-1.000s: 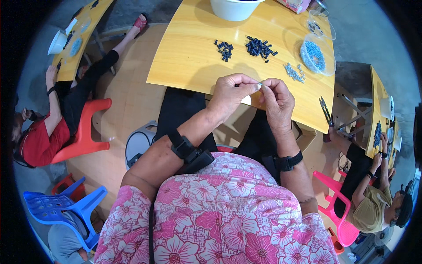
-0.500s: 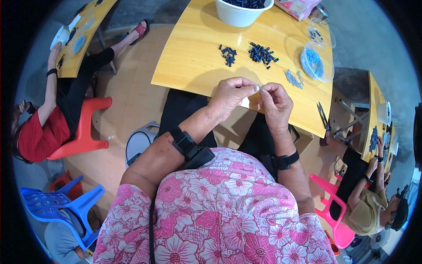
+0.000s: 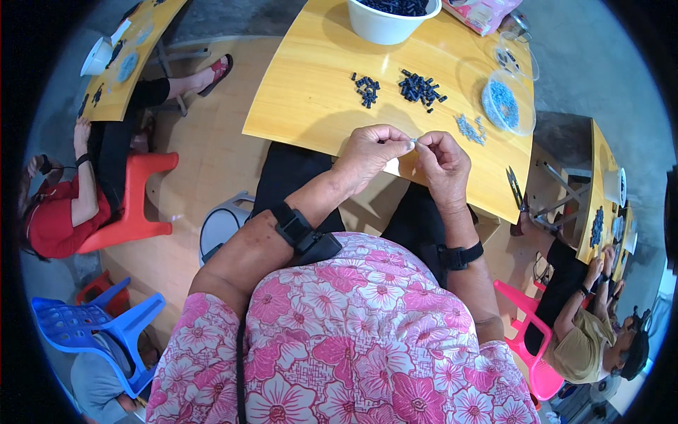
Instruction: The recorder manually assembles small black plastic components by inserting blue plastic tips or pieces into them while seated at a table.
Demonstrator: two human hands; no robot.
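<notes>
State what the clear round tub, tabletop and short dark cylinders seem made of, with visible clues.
Clear round tub: likely plastic, glossy; see-through wall, bright highlights.
Tabletop: wood or wood-look laminate, satin; yellow-brown with soft sheen.
Short dark cylinders: perhaps plastic or rubber, slightly shiny; small glints, but too small to settle.

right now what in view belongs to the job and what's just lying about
Probably in the job:
tiny pale piece at the fingers
loose black cylindrical pieces
loose pale-blue pieces
clear round plastic tub
white plastic bowl

Probably lying about:
pink plastic bag
blue plastic chair
black metal snips, perhaps
</notes>
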